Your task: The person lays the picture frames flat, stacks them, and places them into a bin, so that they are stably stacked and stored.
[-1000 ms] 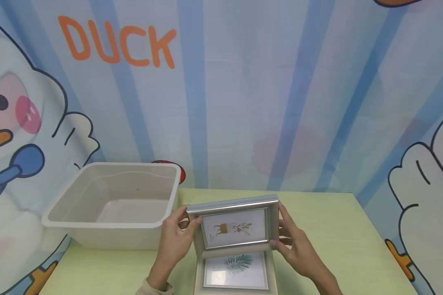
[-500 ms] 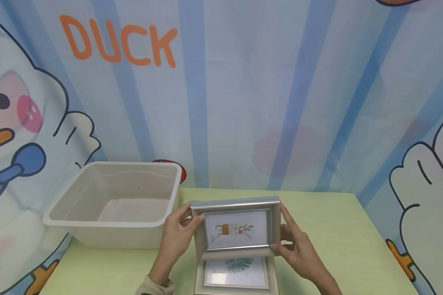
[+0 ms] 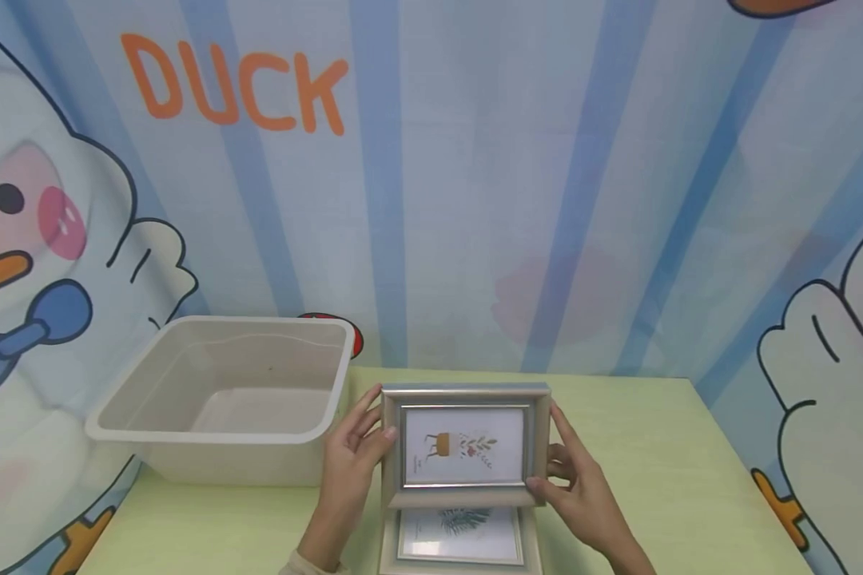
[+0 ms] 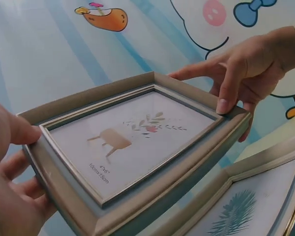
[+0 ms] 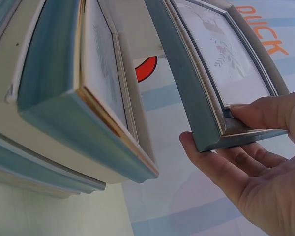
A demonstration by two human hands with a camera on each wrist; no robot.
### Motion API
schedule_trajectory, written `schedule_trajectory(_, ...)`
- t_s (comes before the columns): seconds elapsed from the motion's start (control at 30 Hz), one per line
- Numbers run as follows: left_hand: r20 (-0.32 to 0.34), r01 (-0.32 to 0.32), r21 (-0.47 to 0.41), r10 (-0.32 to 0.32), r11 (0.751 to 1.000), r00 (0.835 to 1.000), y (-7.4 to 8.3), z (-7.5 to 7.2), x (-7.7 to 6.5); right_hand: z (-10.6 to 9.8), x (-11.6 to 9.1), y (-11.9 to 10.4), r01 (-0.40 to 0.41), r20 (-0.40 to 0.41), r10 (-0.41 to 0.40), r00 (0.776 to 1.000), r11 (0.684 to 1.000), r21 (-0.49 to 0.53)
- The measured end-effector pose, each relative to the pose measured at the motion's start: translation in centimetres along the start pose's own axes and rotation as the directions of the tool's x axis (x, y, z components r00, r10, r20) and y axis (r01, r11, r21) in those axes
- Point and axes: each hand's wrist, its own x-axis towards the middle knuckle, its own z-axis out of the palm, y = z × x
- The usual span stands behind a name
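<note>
Both hands hold a silver-beige picture frame [image 3: 463, 497], whose print shows a brown stool-like shape and a leafy sprig. My left hand [image 3: 348, 471] pinches its left end, thumb on the front. At the opposite end my right hand [image 3: 582, 499] grips with the thumb on the front corner and fingers behind, as the right wrist view also shows. Below it lies another frame [image 3: 467, 539] with a green palm leaf print, its upper part covered by the held one. In the right wrist view, this leaf frame [image 5: 54, 93] tops a stack, and a gap separates it from the held frame.
A large off-white plastic bin [image 3: 201, 438] stands on the left of the pale green table [image 3: 654, 455], close to my left hand. Behind the table hangs a blue striped curtain [image 3: 460, 200] with cartoon ducks.
The held picture frame has shifted slightly right and turned from a slant to nearly level. Its lower edge covers a little more of the leaf print. Both hands keep their grip.
</note>
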Motion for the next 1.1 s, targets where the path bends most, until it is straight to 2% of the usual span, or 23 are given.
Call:
schedule_trajectory(0.17,0.097,0.009,-0.040,-0.005,0.999,0.995,-0.7,-0.5,-0.1,-0.2,0.0,0.0,-0.034,0.039,0.033,0.999,0.999,0.013)
schedule_trajectory(0.3,0.220,0.004,-0.026,0.002,1.000,0.976,-1.3,-1.3,-0.1,-0.7,-0.1,-0.1,-0.055,0.078,0.051,0.996,0.998,0.043)
schedule_trajectory(0.4,0.352,-0.016,0.062,-0.006,0.998,0.936,-1.5,-2.2,-0.1,-1.1,-0.2,0.0,-0.055,0.100,0.049,0.994,0.997,0.054)
schedule_trajectory(0.5,0.487,-0.063,0.154,-0.021,0.986,0.873,-1.5,-3.2,-0.1,-1.5,-0.2,0.0,-0.058,0.111,0.051,0.993,0.997,0.058)
schedule_trajectory(0.57,0.544,-0.083,0.192,-0.036,0.978,0.838,-1.4,-3.6,-0.1,-1.6,-0.2,0.1,-0.072,0.112,0.064,0.992,0.995,0.066)
schedule_trajectory(0.63,0.567,-0.075,0.221,-0.066,0.972,0.821,-1.3,-3.7,-0.2,-1.6,-0.3,0.2,-0.089,0.113,0.081,0.990,0.993,0.075)
schedule_trajectory(0.8,0.574,-0.019,0.221,-0.115,0.975,0.811,-1.1,-3.9,-0.3,-1.7,-0.4,0.3,-0.127,0.136,0.113,0.984,0.987,0.102)
schedule_trajectory(0.97,0.613,0.042,0.111,-0.102,0.993,0.784,-1.4,-4.5,-0.1,-1.9,-0.5,0.2,-0.222,0.218,0.188,0.958,0.964,0.145)
schedule_trajectory(1.1,0.640,0.115,0.035,-0.111,0.993,0.760,-1.9,-5.1,0.2,-2.0,-0.6,0.3,-0.269,0.275,0.212,0.938,0.944,0.191)
